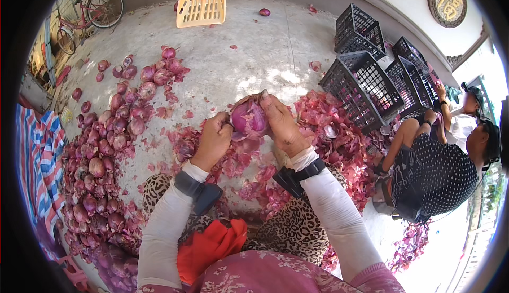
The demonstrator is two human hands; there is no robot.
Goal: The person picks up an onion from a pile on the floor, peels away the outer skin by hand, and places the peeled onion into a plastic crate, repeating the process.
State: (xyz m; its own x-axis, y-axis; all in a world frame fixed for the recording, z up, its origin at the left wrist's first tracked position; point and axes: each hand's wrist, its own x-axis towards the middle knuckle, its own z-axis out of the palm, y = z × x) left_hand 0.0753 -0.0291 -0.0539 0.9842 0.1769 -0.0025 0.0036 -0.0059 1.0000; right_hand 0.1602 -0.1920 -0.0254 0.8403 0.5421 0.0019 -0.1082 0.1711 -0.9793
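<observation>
A red onion [247, 117] with loose, partly torn skin is held between my two hands, above the concrete floor. My left hand [214, 137] pinches its left side with thumb and fingers. My right hand [281, 124] grips the other side, thumb pointing up along the onion; some of those fingers are hidden behind it. Below lie shed onion skins [234, 162], scattered between my knees. A larger heap of papery skins [338, 146] spreads to the right of my right hand. To the left, a long pile of red onions [95, 168] covers the floor.
Black plastic crates [364, 88] stand at the right, near two seated people [433, 173]. A yellow slotted shovel [201, 3] is at the far wall, with a single onion [264, 12] nearby. A striped tarp [37, 166] borders the left; a bicycle [89, 13] stands behind.
</observation>
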